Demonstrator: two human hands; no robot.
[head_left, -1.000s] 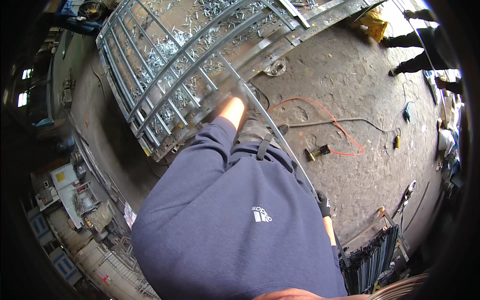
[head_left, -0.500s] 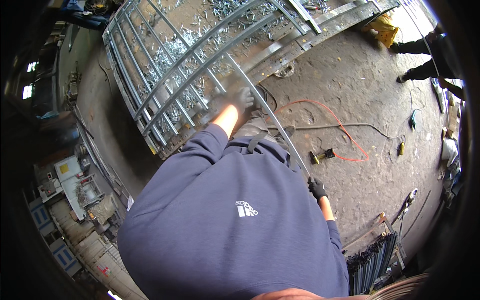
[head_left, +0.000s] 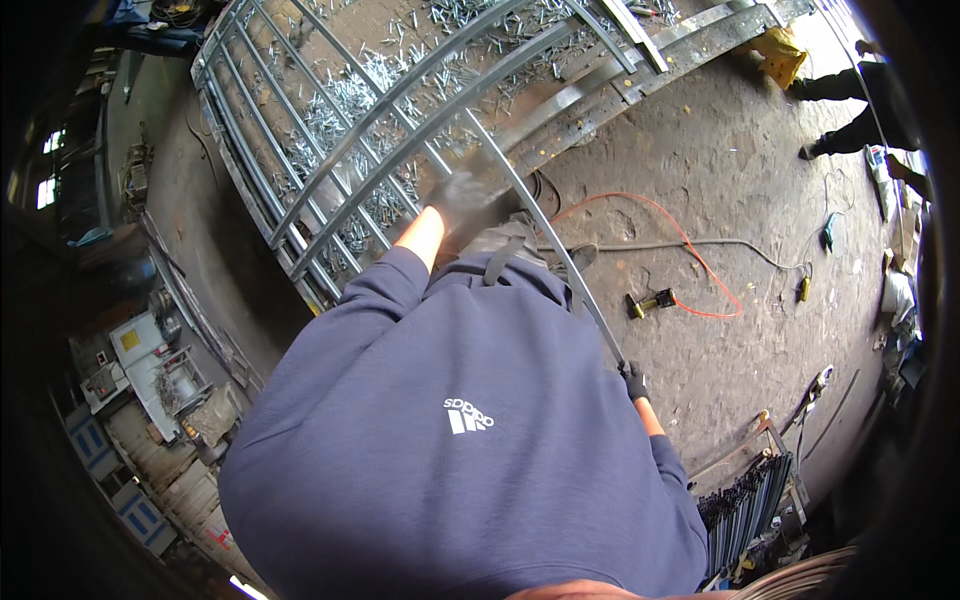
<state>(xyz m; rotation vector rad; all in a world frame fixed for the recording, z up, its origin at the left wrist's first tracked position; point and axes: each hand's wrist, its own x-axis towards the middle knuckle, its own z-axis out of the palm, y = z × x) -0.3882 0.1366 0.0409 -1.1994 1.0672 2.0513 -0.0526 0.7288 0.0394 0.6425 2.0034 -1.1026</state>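
Note:
My right hand (head_left: 633, 380), in a dark glove, is closed around the near end of a long, thin metal bar (head_left: 548, 232). The bar slants away to the far left, and its far end meets the edge of a metal frame of rails and crossbars (head_left: 455, 103) lying on a workbench. My left hand (head_left: 458, 193), in a grey glove, is at the bench's near edge, left of the bar and close to the frame's crossbar ends. Motion smears its fingers, so what they hold, if anything, does not show.
Many loose metal fasteners (head_left: 355, 100) litter the bench. On the floor to the right lie a black-and-yellow tool (head_left: 652, 303) and an orange hose (head_left: 690, 245). Dark rods (head_left: 745, 515) are stacked at lower right. Another person's legs (head_left: 845, 130) stand at far right beside a yellow bag (head_left: 780, 55).
My left hand has shifted a little left, farther from the long bar. My right hand keeps its grip on the bar's near end. The whole view has shifted slightly.

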